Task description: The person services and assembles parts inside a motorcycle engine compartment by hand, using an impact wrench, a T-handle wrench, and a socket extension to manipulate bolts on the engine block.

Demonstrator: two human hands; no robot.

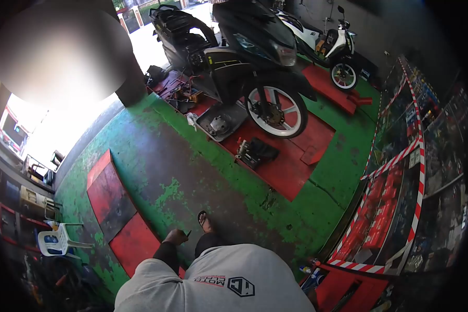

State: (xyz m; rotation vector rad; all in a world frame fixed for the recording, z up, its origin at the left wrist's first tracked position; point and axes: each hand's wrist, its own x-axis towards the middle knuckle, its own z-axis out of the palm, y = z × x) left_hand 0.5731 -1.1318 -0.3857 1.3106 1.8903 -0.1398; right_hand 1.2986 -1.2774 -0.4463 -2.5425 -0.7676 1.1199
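Observation:
My left hand [176,237] hangs low beside my grey shirt, over the green floor [203,171]. Its fingers are closed around a small dark thing [188,233] that sticks out toward my sandalled foot [205,222]; what it is I cannot make out. My right hand is out of view. Some way ahead a black motorcycle [244,47] stands on a red platform [291,161], front wheel [275,112] toward me. A grey tray of parts [219,125] and an open tool case [255,152] lie by that wheel.
A glass counter edged in red-and-white tape [400,156] runs along the right. A white motorcycle [334,46] stands at the back. A worn red floor panel [120,213] lies at the left, a white plastic chair [57,242] beyond it. Tools clutter the floor behind the black motorcycle.

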